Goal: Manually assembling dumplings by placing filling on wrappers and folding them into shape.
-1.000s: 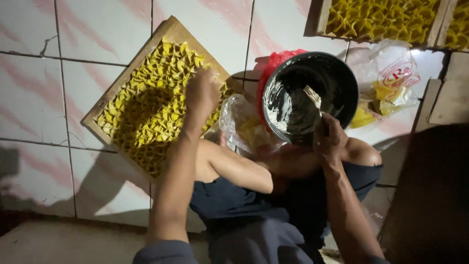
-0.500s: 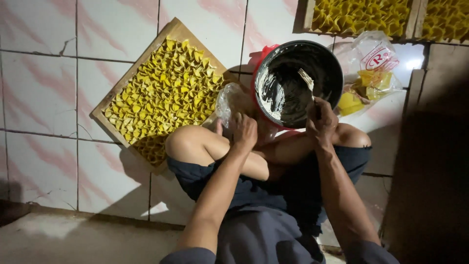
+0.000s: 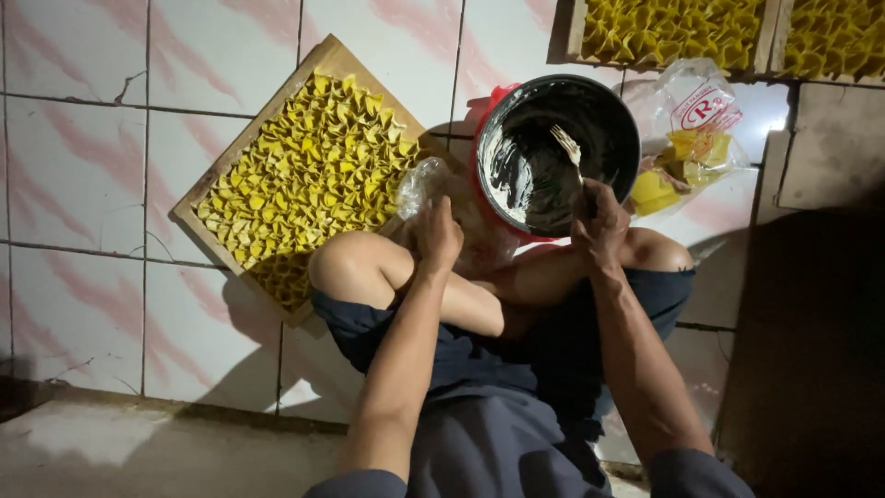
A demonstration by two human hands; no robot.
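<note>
I sit cross-legged on a tiled floor. My right hand grips a fork whose tines point into a black bowl smeared with pale filling. My left hand reaches into a clear plastic bag lying by my knee, next to the bowl; whether it holds anything is hidden. To the left lies a wooden tray packed with several folded yellow dumplings.
Two more wooden trays of yellow dumplings sit at the top edge. A printed plastic bag with yellow wrappers lies right of the bowl. A red cloth or bag sits under the bowl. Dark shadow covers the right side.
My left hand has left the dumpling tray and moved back to the plastic bag by my knee. My right hand stays on the fork at the bowl.
</note>
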